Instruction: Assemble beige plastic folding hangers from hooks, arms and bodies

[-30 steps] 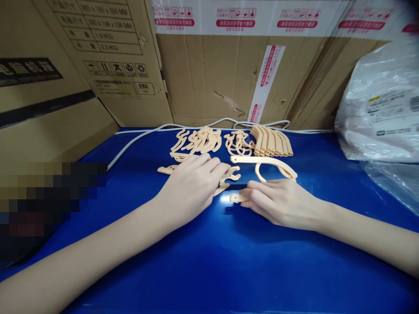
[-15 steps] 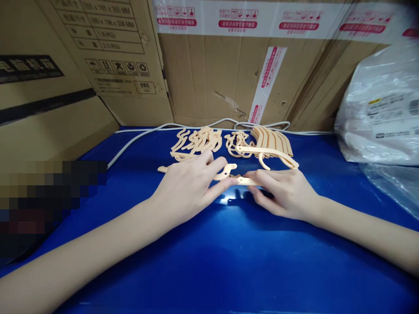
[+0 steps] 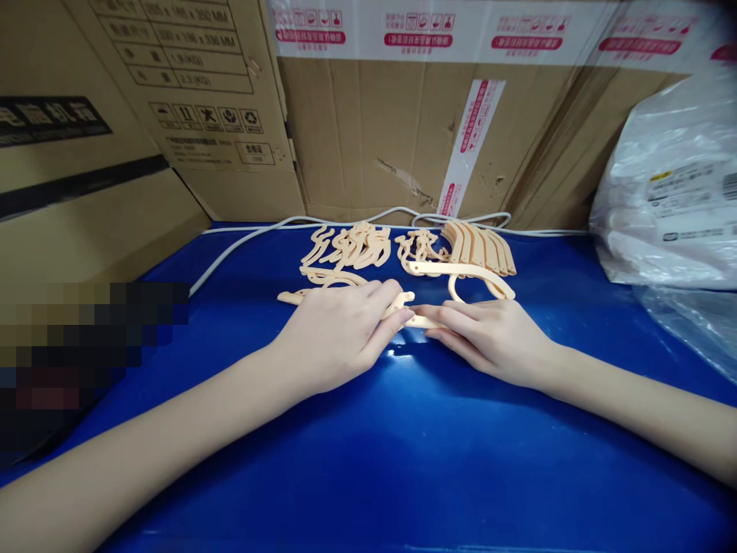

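Observation:
My left hand (image 3: 339, 330) is closed, thumb pinched against its fingers, around a cream plastic hanger piece with holes (image 3: 407, 297) whose tip shows past the fingertips. My right hand (image 3: 495, 334) is closed on a cream hanger arm (image 3: 424, 322), its holed end reaching to the left thumb. The two pieces meet or overlap between my fingertips; the exact joint is hidden. Just above the right hand, another curved hanger arm (image 3: 461, 269) with a thin loop below seems to belong to the same held part. A pale curved part (image 3: 291, 296) sticks out beyond the left hand.
Behind my hands, on the blue table (image 3: 414, 461), lie a pile of wavy cream pieces (image 3: 360, 244), smaller hook-shaped pieces (image 3: 423, 244) and a row of curved arms (image 3: 480, 250). A white cable (image 3: 276, 224), cardboard boxes (image 3: 374, 138) and a plastic-wrapped package (image 3: 673, 192) border the space.
My right hand has shifted the hanger arm slightly left, closer to the left hand's piece. The upper curved arm moved left with it. My left fingers have closed in around the joint.

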A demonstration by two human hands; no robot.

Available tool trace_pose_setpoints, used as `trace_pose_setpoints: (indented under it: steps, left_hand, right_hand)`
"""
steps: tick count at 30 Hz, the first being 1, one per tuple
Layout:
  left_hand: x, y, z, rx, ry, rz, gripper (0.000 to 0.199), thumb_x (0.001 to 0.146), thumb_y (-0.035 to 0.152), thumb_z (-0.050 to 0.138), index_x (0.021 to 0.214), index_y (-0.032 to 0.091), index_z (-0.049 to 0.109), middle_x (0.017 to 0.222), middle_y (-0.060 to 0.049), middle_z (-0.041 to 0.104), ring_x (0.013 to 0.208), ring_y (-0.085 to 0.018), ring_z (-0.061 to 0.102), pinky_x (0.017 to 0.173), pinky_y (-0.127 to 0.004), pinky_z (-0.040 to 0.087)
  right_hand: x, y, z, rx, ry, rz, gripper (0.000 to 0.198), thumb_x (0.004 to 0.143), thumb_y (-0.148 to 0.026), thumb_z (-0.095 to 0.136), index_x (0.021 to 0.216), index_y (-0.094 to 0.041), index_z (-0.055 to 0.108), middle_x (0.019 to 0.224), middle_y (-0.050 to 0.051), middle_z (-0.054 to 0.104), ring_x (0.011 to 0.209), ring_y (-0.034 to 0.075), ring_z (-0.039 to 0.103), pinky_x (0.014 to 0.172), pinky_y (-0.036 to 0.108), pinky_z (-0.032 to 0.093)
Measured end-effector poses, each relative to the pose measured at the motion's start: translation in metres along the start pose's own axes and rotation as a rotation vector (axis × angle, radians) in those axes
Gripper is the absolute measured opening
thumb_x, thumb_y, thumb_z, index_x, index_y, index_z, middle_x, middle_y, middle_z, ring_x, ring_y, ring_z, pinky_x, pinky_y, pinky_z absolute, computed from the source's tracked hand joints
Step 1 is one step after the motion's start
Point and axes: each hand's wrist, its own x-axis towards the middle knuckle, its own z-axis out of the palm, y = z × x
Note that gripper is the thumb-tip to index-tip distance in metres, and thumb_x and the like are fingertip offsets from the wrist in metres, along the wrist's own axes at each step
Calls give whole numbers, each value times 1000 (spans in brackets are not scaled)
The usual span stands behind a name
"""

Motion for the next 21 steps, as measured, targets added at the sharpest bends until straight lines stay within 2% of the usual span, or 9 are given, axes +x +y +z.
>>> trace_pose_setpoints:
  steps: [6,13,21]
  left_hand:
    - [2,0,3,26,-28,49,40,102,33,24,87,18,57,71,-2,66,62,-19,63,53,-29,33]
    - [3,0,1,-25,-125,-5,37,102,33,24,90,18,56,75,-2,68,65,-19,64,53,-28,31]
    - [3,-2,0,-53,-147,57,32,102,35,30,89,19,55,69,0,65,59,-17,60,50,-26,25]
  right_hand:
    - [-2,0,1,-14,-21,3,33,103,-30,39,124,-16,60,84,2,74,64,13,68,54,25,42]
    - [-2,0,2,-28,5,7,34,103,-32,39,123,-17,61,87,3,76,65,11,69,54,23,42]
    - [-3,0,0,-31,23,13,33,102,-31,42,122,-16,63,85,3,75,66,12,69,55,22,44]
